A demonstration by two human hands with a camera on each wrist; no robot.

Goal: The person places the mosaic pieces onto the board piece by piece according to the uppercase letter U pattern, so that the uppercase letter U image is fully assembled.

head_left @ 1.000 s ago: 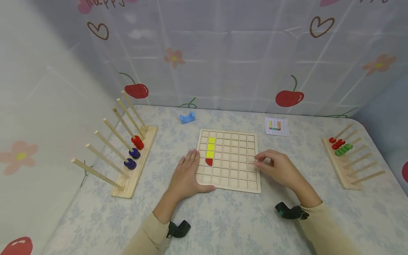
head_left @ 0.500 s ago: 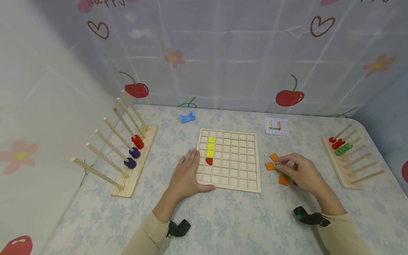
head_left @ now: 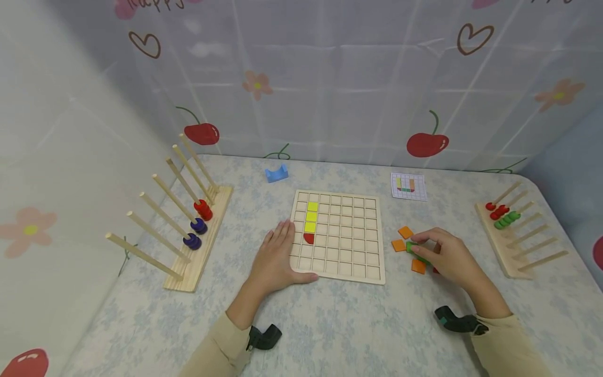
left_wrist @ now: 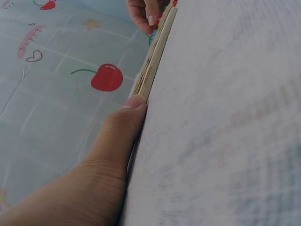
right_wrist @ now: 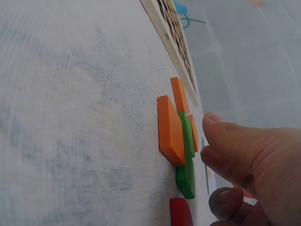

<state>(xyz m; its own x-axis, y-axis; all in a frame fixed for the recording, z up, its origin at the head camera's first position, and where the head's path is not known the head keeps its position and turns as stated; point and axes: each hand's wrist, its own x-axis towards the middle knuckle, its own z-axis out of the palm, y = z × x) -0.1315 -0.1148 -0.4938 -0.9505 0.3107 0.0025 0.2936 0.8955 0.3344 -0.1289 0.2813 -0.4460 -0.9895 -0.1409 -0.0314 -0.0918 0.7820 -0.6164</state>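
A gridded wooden board point(head_left: 346, 231) lies flat on the table, with several yellow squares point(head_left: 311, 217) in one column and a rounded red piece point(head_left: 308, 239) below them. My left hand point(head_left: 275, 262) rests at the board's left side, fingers straight; its thumb touches the front edge, also in the left wrist view. To the right, my right hand point(head_left: 445, 256) hovers over green pieces point(right_wrist: 186, 176), its fingers bent and a gap left below them in the right wrist view. Three orange squares point(head_left: 398, 245) and a red piece point(right_wrist: 180, 213) lie around the green ones, partly hidden by the hand.
At the left stands a peg rack point(head_left: 202, 256) with blue and red rings; another peg rack point(head_left: 511, 262) with red and green pieces is at the far right. Behind the board are a blue curved block point(head_left: 277, 174) and a pattern card point(head_left: 409, 187).
My right hand has moved from the board's right edge, rightward to the loose pieces, uncovering orange squares; over the last half second it stays nearly still. My left hand has not moved.
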